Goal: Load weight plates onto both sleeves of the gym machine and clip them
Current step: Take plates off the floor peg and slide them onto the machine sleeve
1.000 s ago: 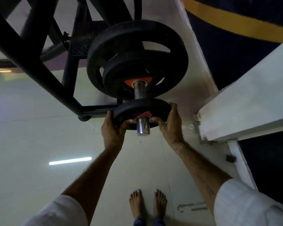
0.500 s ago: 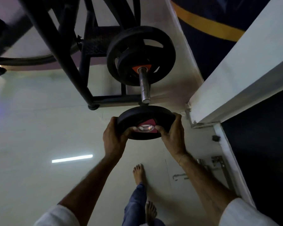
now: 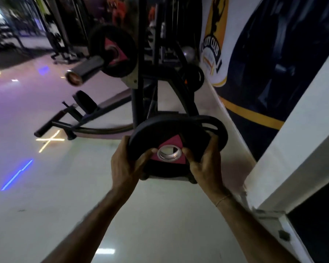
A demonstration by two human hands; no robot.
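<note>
A small black weight plate (image 3: 160, 131) with a pink triangle and a metal hub ring is gripped by both hands at chest height. My left hand (image 3: 125, 168) grips its left edge and my right hand (image 3: 205, 164) its right edge, thumbs near the hub. It is on no sleeve. Just behind it shows the rim of a larger black plate (image 3: 221, 133). Up and to the left, a chrome sleeve (image 3: 84, 70) of the black machine (image 3: 141, 88) points toward me, carrying one black plate with a pink triangle (image 3: 112, 50). The picture is blurred.
A white ledge and pillar (image 3: 292, 133) stand close on the right below a dark wall banner (image 3: 273, 54). A padded lever and the machine's base bars (image 3: 74, 114) lie on the pale floor to the left. Other gym machines (image 3: 65, 25) stand far back.
The small plate has come off the end of the lower sleeve and is now held free. My view has swung up and left, bringing the upper sleeve into sight.
</note>
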